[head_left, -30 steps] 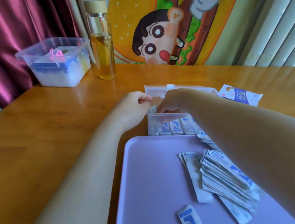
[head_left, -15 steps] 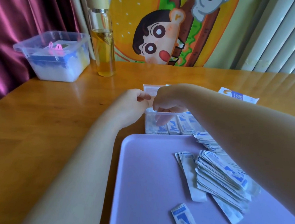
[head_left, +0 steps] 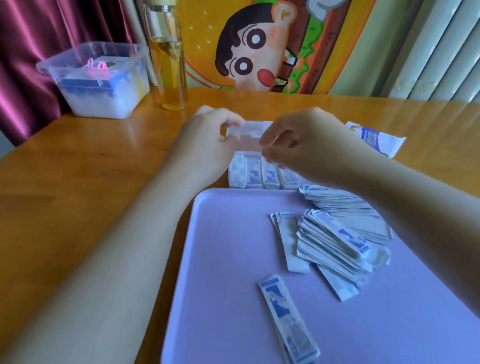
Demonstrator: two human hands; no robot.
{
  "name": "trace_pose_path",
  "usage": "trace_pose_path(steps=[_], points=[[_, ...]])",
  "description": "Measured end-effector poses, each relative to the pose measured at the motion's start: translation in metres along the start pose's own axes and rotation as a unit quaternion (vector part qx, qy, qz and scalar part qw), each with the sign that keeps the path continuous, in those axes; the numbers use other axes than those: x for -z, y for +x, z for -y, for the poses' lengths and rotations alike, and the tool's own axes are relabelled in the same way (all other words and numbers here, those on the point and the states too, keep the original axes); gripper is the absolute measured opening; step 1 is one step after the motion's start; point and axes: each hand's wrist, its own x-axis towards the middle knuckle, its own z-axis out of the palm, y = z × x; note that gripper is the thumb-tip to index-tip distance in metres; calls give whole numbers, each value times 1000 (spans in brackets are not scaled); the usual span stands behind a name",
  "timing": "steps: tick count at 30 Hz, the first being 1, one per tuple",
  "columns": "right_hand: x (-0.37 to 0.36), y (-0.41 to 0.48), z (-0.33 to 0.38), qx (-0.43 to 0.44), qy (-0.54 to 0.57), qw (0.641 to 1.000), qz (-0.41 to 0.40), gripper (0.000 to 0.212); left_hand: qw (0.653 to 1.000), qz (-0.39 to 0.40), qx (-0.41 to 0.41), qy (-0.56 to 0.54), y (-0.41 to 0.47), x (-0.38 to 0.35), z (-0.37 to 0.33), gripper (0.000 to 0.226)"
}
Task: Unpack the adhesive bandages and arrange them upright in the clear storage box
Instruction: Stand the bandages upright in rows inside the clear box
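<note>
The clear storage box (head_left: 234,178) stands just beyond the lilac tray (head_left: 221,311), with a row of blue-and-white bandages (head_left: 262,176) upright inside it. Above the box is a blurred clear lid (head_left: 245,136). My left hand (head_left: 207,138) grips its left end with curled fingers. Its right end is pinched by my right hand (head_left: 300,140). A loose stack of wrapped bandages (head_left: 335,242) lies on the tray under my right forearm, and a single bandage (head_left: 287,325) lies nearer to me.
An opened bandage packet (head_left: 376,138) lies on the wooden table (head_left: 72,196) behind my right hand. At the back left stand a glass bottle of yellow liquid (head_left: 167,68) and a clear tub (head_left: 96,82) of supplies. A curtain and a cartoon cushion back the table.
My right hand has come up out of the storage box. Both hands now hold the clear lid, which lay behind the box, above it.
</note>
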Motion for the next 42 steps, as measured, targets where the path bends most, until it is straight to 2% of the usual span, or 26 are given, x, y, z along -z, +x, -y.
trace_pose_path(steps=[2,5,8,10,14,16,21,24,27,30,31,33,35,36,38,39,40,42], points=[[-5,-34,-1,-11,-30,994,108,12,999,15,-38,-3,-19,5,-12,24],[-19,-72,-7,-3,-122,959,257,28,986,160,-41,8,-52,2,-21,18],[-26,-94,-9,-5,-129,950,285,35,936,332,-33,112,-84,-4,-27,26],[-28,-105,-8,-4,-146,947,287,37,911,389,-25,135,-101,-10,-32,37],[-38,-124,-4,-5,-167,951,259,43,912,390,-23,126,-119,-19,-44,29],[-41,-131,-4,-13,-156,957,246,45,906,394,-31,150,-122,-21,-50,33],[-45,-137,-8,-38,-90,970,224,41,898,413,4,150,-124,-22,-56,38],[-49,-140,-14,-53,-45,979,194,37,907,400,1,133,-126,-21,-56,29],[-53,-141,-22,-73,29,984,160,31,936,348,17,57,-129,-20,-48,26],[-52,-139,-30,-85,117,982,124,19,955,264,76,-114,-131,-22,-41,24],[-51,-138,-33,-94,170,975,105,18,942,238,112,-210,-132,-23,-40,23],[-48,-137,-33,-114,304,943,72,14,877,209,180,-394,-134,-27,-41,18],[-46,-137,-28,-109,386,913,74,9,819,204,202,-496,-138,-31,-47,15],[-43,-137,-26,-98,397,909,83,8,796,200,208,-532,-140,-33,-51,17],[-32,-135,-28,-89,391,912,84,8,757,173,214,-592,-142,-36,-58,21],[-23,-132,-32,-96,377,919,56,8,740,156,214,-618,-140,-37,-61,23],[-13,-128,-40,-110,340,934,11,8,721,134,222,-642,-138,-37,-63,23],[2,-116,-61,-156,177,970,-60,17,683,97,258,-676,-133,-35,-64,22]])
